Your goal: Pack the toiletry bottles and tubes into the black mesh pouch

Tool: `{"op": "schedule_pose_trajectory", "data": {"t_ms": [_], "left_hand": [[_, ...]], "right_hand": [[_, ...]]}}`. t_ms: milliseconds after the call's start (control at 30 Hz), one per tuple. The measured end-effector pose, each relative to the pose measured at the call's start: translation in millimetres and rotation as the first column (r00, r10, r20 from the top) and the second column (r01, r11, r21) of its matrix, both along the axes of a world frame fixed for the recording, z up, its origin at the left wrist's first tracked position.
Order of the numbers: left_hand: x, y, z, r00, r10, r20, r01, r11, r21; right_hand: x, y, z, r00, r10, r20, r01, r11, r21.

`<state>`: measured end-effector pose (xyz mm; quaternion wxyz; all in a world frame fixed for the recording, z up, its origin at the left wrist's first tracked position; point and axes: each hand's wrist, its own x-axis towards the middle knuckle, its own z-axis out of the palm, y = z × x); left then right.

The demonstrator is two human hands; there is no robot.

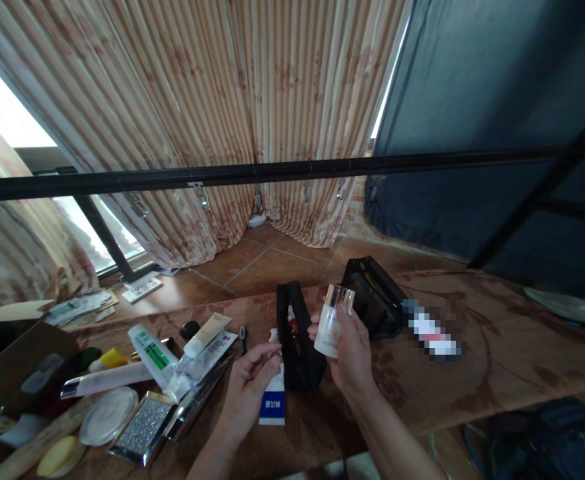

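Observation:
My right hand is closed round a small white bottle with a clear gold-tinted cap, held upright above the table. My left hand hovers just left of it, fingers curled and pinched together near a white and blue tube lying on the cloth; whether it grips anything I cannot make out. Between the hands stands a narrow black pouch, open at the top. A second black pouch sits behind the bottle.
Toiletries lie at the left: a white tube with green print, a cream tube, a yellow bottle, a glitter case, a round white lid. A black bar crosses in front of striped curtains. The table edge runs bottom right.

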<state>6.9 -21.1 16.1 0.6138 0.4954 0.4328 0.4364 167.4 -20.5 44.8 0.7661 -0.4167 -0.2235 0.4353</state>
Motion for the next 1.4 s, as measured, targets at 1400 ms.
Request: {"op": "schedule_pose_trajectory", "data": {"t_ms": [1400], "left_hand": [[0.8, -0.2, 2.9, 0.998, 0.061, 0.003, -0.061, 0.998, 0.022]], "right_hand": [[-1.5, -3.0, -1.1, 0.992, -0.015, 0.123, 0.010, 0.999, 0.039]]}}
